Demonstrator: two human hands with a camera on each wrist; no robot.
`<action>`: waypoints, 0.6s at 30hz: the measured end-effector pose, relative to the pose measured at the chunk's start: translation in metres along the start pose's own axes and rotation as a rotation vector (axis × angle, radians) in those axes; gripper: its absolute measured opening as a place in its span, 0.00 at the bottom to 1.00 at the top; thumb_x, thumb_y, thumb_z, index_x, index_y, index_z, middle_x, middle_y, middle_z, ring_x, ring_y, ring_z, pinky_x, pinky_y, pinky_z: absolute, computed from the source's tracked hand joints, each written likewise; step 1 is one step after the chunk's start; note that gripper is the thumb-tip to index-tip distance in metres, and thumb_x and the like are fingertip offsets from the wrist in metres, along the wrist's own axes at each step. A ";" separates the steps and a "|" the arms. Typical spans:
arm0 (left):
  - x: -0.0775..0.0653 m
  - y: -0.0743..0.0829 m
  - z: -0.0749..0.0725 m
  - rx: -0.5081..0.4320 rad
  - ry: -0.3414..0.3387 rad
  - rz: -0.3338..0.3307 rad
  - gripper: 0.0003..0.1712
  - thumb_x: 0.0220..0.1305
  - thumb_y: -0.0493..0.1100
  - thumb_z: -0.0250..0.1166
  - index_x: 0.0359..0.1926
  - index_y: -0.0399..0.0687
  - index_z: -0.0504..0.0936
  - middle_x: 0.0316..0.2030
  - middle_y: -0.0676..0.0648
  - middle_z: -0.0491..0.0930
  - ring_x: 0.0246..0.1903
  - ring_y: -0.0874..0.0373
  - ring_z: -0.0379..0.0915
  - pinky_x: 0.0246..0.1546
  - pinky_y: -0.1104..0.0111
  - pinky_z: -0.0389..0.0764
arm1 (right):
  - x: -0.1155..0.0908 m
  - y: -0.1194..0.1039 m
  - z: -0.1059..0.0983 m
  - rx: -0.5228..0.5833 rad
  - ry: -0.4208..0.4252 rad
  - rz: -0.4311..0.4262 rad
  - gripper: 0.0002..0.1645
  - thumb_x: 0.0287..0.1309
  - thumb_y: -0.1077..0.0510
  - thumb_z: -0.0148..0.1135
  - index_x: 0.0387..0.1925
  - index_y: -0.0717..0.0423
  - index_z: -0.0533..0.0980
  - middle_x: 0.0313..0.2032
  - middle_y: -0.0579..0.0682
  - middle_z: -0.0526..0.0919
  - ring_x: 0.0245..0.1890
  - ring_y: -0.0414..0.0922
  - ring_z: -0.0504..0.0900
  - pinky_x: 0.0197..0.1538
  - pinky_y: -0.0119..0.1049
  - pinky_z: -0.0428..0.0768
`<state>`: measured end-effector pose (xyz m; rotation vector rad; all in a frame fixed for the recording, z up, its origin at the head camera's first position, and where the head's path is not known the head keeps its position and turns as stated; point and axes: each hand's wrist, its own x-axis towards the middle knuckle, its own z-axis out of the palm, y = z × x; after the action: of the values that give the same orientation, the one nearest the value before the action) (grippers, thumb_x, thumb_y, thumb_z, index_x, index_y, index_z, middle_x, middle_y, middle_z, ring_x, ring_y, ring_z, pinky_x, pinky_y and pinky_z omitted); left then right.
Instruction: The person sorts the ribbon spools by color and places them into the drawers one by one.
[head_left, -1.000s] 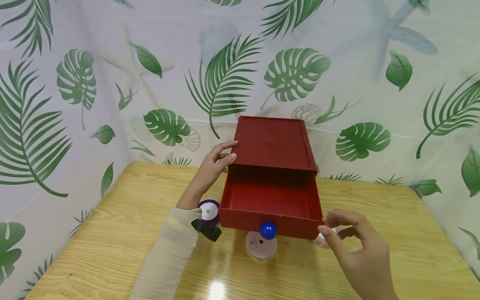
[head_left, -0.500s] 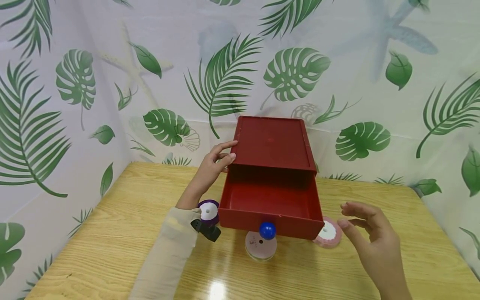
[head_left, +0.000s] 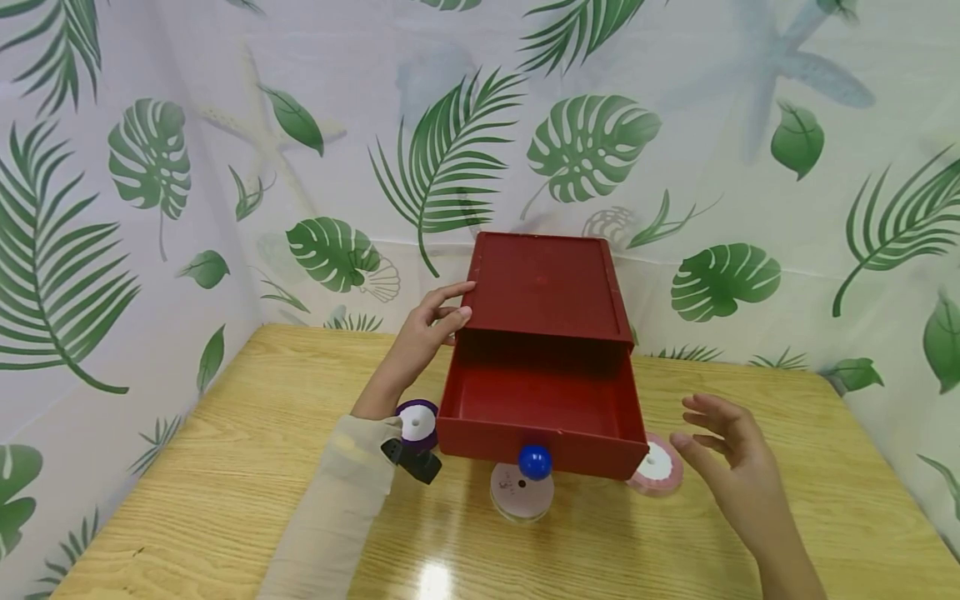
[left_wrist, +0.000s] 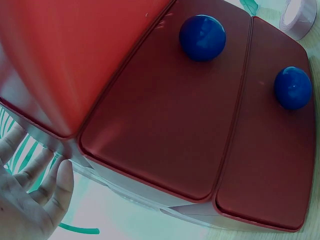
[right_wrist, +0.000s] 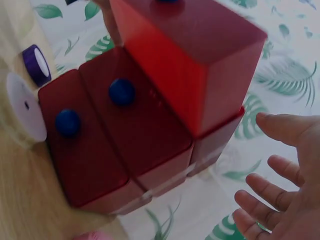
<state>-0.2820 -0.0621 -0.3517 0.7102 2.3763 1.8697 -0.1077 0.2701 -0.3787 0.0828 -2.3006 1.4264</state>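
A dark red cabinet (head_left: 546, 283) stands on the table, its top drawer (head_left: 525, 400) pulled out and bare inside. That drawer's front carries a round blue knob (head_left: 535, 462). My left hand (head_left: 429, 325) rests its fingers against the cabinet's left side near the top, and in the left wrist view the fingers are nearly straight. Off to the right of the drawer, my right hand (head_left: 738, 467) hovers apart from it with fingers spread and nothing in them. Two lower drawers, each with a blue knob (right_wrist: 122, 92), are pushed in.
Ribbon spools lie around the cabinet: a purple one (head_left: 416, 425) by the left wrist, a pale one (head_left: 521, 496) in front, and a pink one (head_left: 660, 467) at the right. A leaf-patterned cloth (head_left: 330, 167) hangs behind the wooden table (head_left: 225, 500).
My right hand has left the drawer's right front corner and drawn back to the right, uncovering the pink spool. The left hand and the pulled-out drawer have stayed put.
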 end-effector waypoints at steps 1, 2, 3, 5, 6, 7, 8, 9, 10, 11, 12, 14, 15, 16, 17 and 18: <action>0.000 0.000 0.000 -0.001 0.000 -0.001 0.27 0.70 0.50 0.54 0.69 0.58 0.66 0.67 0.47 0.62 0.58 0.47 0.70 0.43 0.67 0.77 | 0.001 0.004 0.000 -0.009 -0.015 0.013 0.27 0.60 0.67 0.60 0.59 0.51 0.67 0.51 0.26 0.73 0.50 0.26 0.73 0.49 0.14 0.70; 0.000 0.000 0.000 -0.002 0.000 -0.001 0.27 0.70 0.50 0.54 0.69 0.58 0.66 0.67 0.47 0.62 0.58 0.47 0.70 0.43 0.67 0.77 | 0.002 0.008 0.000 -0.016 -0.028 0.028 0.27 0.60 0.66 0.60 0.59 0.49 0.66 0.51 0.25 0.72 0.50 0.25 0.72 0.49 0.14 0.69; 0.000 -0.001 0.000 -0.004 -0.001 -0.002 0.27 0.69 0.50 0.54 0.69 0.58 0.66 0.68 0.47 0.62 0.58 0.47 0.70 0.43 0.67 0.77 | 0.003 0.011 -0.001 -0.025 -0.041 0.046 0.28 0.61 0.65 0.61 0.60 0.48 0.66 0.50 0.24 0.71 0.50 0.24 0.72 0.49 0.14 0.69; 0.000 -0.001 0.000 -0.005 0.000 -0.003 0.27 0.69 0.50 0.54 0.69 0.59 0.66 0.68 0.47 0.62 0.58 0.47 0.70 0.43 0.67 0.77 | 0.006 0.019 -0.001 -0.036 -0.067 0.085 0.29 0.61 0.63 0.62 0.61 0.50 0.64 0.51 0.22 0.69 0.50 0.23 0.70 0.49 0.14 0.68; 0.000 -0.001 0.000 -0.006 0.000 -0.003 0.27 0.70 0.50 0.54 0.69 0.59 0.66 0.68 0.47 0.62 0.58 0.47 0.70 0.43 0.66 0.77 | 0.007 0.022 -0.001 -0.047 -0.083 0.106 0.30 0.61 0.61 0.62 0.63 0.52 0.63 0.51 0.22 0.68 0.51 0.23 0.69 0.49 0.14 0.67; 0.000 0.000 0.000 -0.007 0.000 -0.002 0.27 0.69 0.49 0.54 0.69 0.58 0.66 0.68 0.47 0.62 0.58 0.47 0.70 0.43 0.67 0.77 | 0.008 0.026 -0.001 -0.057 -0.099 0.125 0.31 0.61 0.59 0.62 0.64 0.54 0.62 0.51 0.23 0.68 0.51 0.22 0.68 0.49 0.14 0.67; 0.000 0.000 0.000 -0.007 0.000 -0.002 0.27 0.69 0.49 0.54 0.69 0.59 0.66 0.68 0.47 0.62 0.58 0.47 0.70 0.43 0.66 0.77 | 0.008 0.029 -0.001 -0.067 -0.116 0.140 0.33 0.62 0.58 0.62 0.65 0.56 0.60 0.53 0.25 0.67 0.51 0.22 0.67 0.49 0.15 0.66; 0.000 0.000 0.000 -0.007 0.001 -0.001 0.27 0.69 0.49 0.54 0.69 0.59 0.66 0.68 0.47 0.62 0.58 0.47 0.70 0.43 0.66 0.77 | 0.009 0.033 -0.001 -0.079 -0.135 0.153 0.35 0.62 0.57 0.62 0.66 0.58 0.59 0.55 0.29 0.67 0.51 0.22 0.66 0.49 0.15 0.66; 0.000 0.000 0.000 -0.006 0.001 -0.001 0.27 0.69 0.49 0.54 0.69 0.59 0.66 0.68 0.47 0.62 0.58 0.47 0.70 0.43 0.66 0.77 | 0.009 0.036 -0.001 -0.096 -0.154 0.164 0.36 0.62 0.56 0.62 0.66 0.59 0.58 0.57 0.34 0.68 0.52 0.23 0.65 0.49 0.16 0.65; 0.000 -0.001 0.000 -0.006 0.002 -0.001 0.27 0.69 0.49 0.54 0.69 0.59 0.66 0.68 0.47 0.62 0.58 0.47 0.70 0.43 0.67 0.77 | 0.009 0.040 -0.001 -0.108 -0.175 0.173 0.38 0.62 0.55 0.62 0.67 0.60 0.57 0.59 0.40 0.67 0.54 0.27 0.65 0.49 0.17 0.65; 0.001 -0.001 0.000 -0.006 0.002 -0.001 0.27 0.69 0.49 0.54 0.69 0.59 0.66 0.68 0.47 0.62 0.58 0.47 0.70 0.43 0.67 0.77 | 0.009 0.043 -0.001 -0.119 -0.197 0.182 0.39 0.62 0.54 0.62 0.68 0.61 0.55 0.61 0.46 0.66 0.56 0.31 0.65 0.50 0.19 0.64; 0.001 -0.002 0.000 -0.006 0.002 -0.004 0.27 0.69 0.50 0.54 0.69 0.59 0.66 0.68 0.47 0.62 0.58 0.47 0.70 0.43 0.66 0.77 | 0.010 0.049 0.000 -0.130 -0.241 0.198 0.42 0.62 0.53 0.62 0.69 0.63 0.53 0.65 0.58 0.63 0.61 0.43 0.64 0.54 0.27 0.64; 0.001 -0.002 0.000 -0.007 0.001 -0.005 0.27 0.69 0.50 0.54 0.69 0.59 0.66 0.68 0.47 0.62 0.58 0.47 0.70 0.44 0.66 0.77 | 0.009 0.053 0.000 -0.131 -0.261 0.208 0.43 0.62 0.53 0.62 0.69 0.65 0.52 0.67 0.62 0.61 0.63 0.50 0.62 0.56 0.32 0.63; 0.002 -0.002 0.000 -0.006 0.001 -0.005 0.27 0.69 0.50 0.54 0.69 0.59 0.66 0.68 0.47 0.62 0.58 0.47 0.70 0.44 0.66 0.77 | 0.009 0.055 0.000 -0.128 -0.282 0.221 0.44 0.62 0.53 0.62 0.70 0.65 0.50 0.68 0.65 0.58 0.65 0.57 0.59 0.59 0.39 0.63; 0.002 -0.002 0.000 -0.006 0.000 -0.006 0.27 0.69 0.50 0.54 0.69 0.59 0.66 0.68 0.47 0.62 0.58 0.47 0.70 0.44 0.66 0.77 | 0.009 0.058 0.000 -0.120 -0.302 0.234 0.45 0.62 0.53 0.62 0.70 0.66 0.49 0.68 0.67 0.56 0.66 0.62 0.56 0.61 0.45 0.62; 0.001 -0.002 0.000 -0.006 0.000 -0.006 0.27 0.69 0.50 0.54 0.69 0.59 0.66 0.68 0.47 0.62 0.58 0.47 0.70 0.44 0.66 0.77 | 0.009 0.061 0.001 -0.116 -0.318 0.244 0.46 0.62 0.53 0.62 0.70 0.67 0.48 0.69 0.68 0.54 0.67 0.65 0.54 0.61 0.52 0.61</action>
<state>-0.2840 -0.0621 -0.3532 0.7023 2.3688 1.8740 -0.1330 0.2999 -0.4267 -0.0075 -2.7283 1.4809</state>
